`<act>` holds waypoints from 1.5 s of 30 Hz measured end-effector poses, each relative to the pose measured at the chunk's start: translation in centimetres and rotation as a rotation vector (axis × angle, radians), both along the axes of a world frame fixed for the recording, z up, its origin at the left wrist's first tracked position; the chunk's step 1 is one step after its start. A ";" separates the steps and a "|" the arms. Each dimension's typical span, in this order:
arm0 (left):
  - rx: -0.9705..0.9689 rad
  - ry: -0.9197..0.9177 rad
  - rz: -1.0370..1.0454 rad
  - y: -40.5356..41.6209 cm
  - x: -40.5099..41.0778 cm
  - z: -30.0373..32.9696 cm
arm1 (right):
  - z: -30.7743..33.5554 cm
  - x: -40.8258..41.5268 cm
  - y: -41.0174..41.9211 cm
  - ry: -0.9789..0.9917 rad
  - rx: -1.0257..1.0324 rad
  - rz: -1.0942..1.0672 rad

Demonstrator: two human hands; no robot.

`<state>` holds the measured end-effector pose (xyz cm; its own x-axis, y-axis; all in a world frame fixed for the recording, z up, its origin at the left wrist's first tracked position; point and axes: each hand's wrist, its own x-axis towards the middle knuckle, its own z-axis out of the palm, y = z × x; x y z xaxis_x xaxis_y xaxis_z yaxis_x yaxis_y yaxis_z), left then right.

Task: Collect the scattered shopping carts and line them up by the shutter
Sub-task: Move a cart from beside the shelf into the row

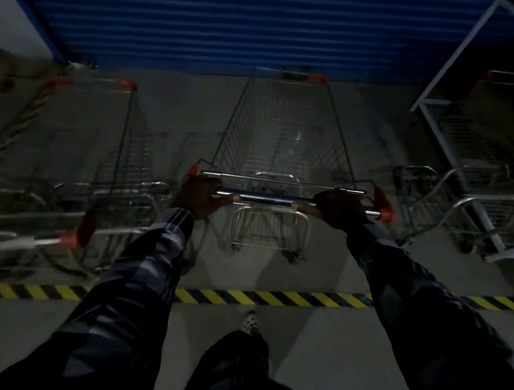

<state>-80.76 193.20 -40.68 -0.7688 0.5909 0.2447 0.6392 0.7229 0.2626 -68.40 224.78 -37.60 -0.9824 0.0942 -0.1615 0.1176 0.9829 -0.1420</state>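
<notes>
Both hands are gripping the handle bar (267,198) of the middle cart (280,140). Left hand (201,198) is wrapping the bar near its left end, fingers curling around it, thumb side just beside the orange end cap. Right hand (338,207) is closing around the bar near the right end, just inside the other orange cap.

Cart is sitting nose-first toward the blue shutter (242,27), front edge close to it, between a nested group of carts (101,160) on the left and another cart (483,155) under a white frame (440,98) on the right. Its wheels are past the yellow-black floor stripe (254,296); the person's foot (251,322) is standing behind the stripe.

Handling, my read: empty wire basket, so light but rigid, rolling freely on casters and likely drifting sideways if pushed unevenly. The bar is the right hold, hands wide apart for steering torque. Metal bar looking smooth, so a full wrap is beating a fingertip push. Lighting is dim and the left carts are blurring, so the exact gap to neighbours is hard to call.
</notes>
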 end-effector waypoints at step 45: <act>-0.432 -0.127 0.231 -5.7 -10.1 0.9 | -0.4 -15.8 -4.9 0.027 0.038 0.121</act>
